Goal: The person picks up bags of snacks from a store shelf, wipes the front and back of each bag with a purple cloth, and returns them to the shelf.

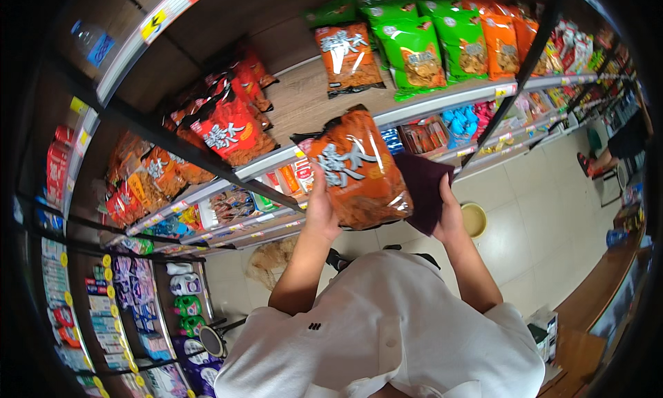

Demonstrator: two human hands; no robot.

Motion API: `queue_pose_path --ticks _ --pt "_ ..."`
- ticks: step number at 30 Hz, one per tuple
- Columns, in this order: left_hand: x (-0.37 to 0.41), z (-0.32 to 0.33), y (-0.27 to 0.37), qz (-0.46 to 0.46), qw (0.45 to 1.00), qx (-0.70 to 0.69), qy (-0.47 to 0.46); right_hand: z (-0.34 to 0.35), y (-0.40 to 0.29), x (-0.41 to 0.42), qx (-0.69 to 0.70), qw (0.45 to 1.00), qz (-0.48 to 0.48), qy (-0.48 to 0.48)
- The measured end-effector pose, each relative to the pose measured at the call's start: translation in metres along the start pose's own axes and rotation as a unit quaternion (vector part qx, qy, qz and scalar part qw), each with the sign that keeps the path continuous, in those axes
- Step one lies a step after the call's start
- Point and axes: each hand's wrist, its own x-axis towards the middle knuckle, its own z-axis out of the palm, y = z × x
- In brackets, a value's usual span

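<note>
My left hand (322, 207) grips the left edge of an orange snack bag (362, 175) with a clear window, held upright in front of the shelf. A dark purple cloth (426, 191) hangs from my right hand (449, 211), pinched between thumb and fingers beside the bag's right side. Behind the bag is a wooden shelf board (300, 100), partly bare. A similar orange bag (348, 59) stands on it, next to green snack bags (409, 56). Red snack bags (233, 123) lean in a pile farther left.
Black shelf uprights (181, 139) cross the view. Small packaged goods fill the lower shelf (321, 183). A yellow bowl (473, 220) and a light-brown furry animal (269, 261) are on the tiled floor. Another person's leg (603, 157) shows at the right; a wooden counter (595, 294) stands lower right.
</note>
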Motion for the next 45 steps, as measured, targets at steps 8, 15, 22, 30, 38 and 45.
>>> queue_pose_path --ticks 8,15,22,30,38,45 --pt "0.005 0.046 -0.015 0.306 0.837 0.433 0.133 0.046 0.011 0.014 0.039 0.999 -0.009 -0.004" --pt "-0.005 0.020 -0.008 0.142 0.963 0.230 -0.012 0.060 0.028 0.002 -0.199 0.976 -0.079 0.044" --pt "-0.005 -0.024 0.011 0.017 0.984 -0.164 -0.071 0.084 -0.037 0.008 -0.007 0.993 -0.115 -0.036" --pt "0.001 -0.033 -0.010 -0.015 0.963 -0.229 -0.144 0.110 -0.020 0.053 -0.582 0.733 -0.328 -0.123" --pt "0.002 -0.030 0.006 0.106 0.978 -0.178 -0.031 0.080 0.045 0.015 -0.638 0.694 -0.243 -0.230" --pt "-0.005 -0.029 0.021 0.160 0.978 -0.130 -0.006 0.040 0.039 0.006 -0.155 0.986 0.033 0.053"
